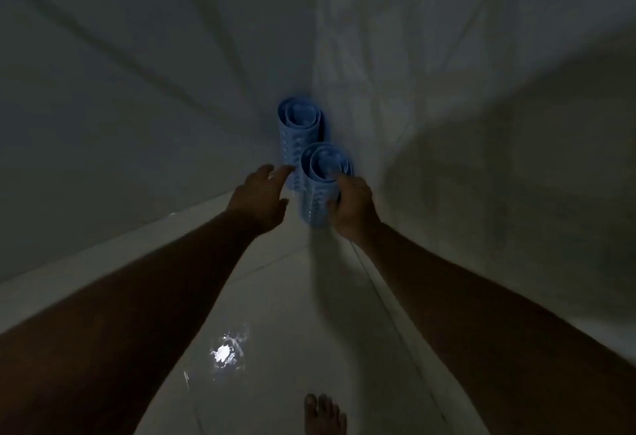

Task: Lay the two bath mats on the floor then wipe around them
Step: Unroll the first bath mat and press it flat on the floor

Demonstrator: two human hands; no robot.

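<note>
Two rolled-up blue bath mats stand upright in the corner where two pale walls meet. The far roll [298, 128] leans against the corner. The near roll [318, 180] stands in front of it, and my right hand [351, 209] is wrapped around its right side. My left hand [263, 195] is spread open just left of the rolls, fingertips close to the far roll's lower side, holding nothing. The scene is dim and slightly blurred.
Glossy pale floor tiles [275, 297] run toward me, with a bright light reflection [225, 353] on a wet-looking patch. My bare foot [323, 414] shows at the bottom edge. The left wall [103, 90] and the right wall [481, 90] close in the corner.
</note>
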